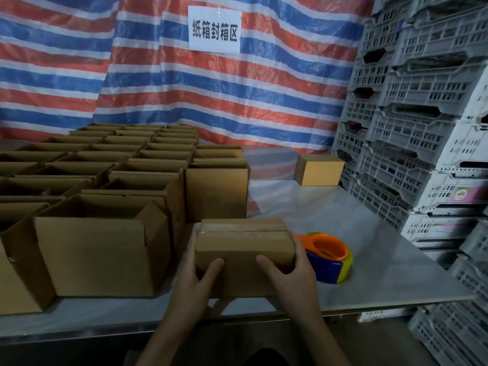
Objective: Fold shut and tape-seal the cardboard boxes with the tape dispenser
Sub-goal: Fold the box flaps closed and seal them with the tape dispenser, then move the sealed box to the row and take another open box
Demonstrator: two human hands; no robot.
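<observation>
A small closed cardboard box (pixel 244 243) with clear tape along its top seam sits at the table's front edge. My left hand (pixel 196 276) grips its left side, thumb on the near face. My right hand (pixel 287 273) grips its right side the same way. Just right of the box lies the tape dispenser (pixel 330 256), orange, blue and yellow-green, touched by neither hand. Several open cardboard boxes (pixel 103 233) stand in rows to the left with their flaps up.
One closed box (pixel 318 169) rests at the table's back right. Stacked grey plastic crates (pixel 412 133) wall off the right side. A striped tarp with a white sign (pixel 214 29) hangs behind. The table's bare surface (pixel 369 260) spreads to the right of the dispenser.
</observation>
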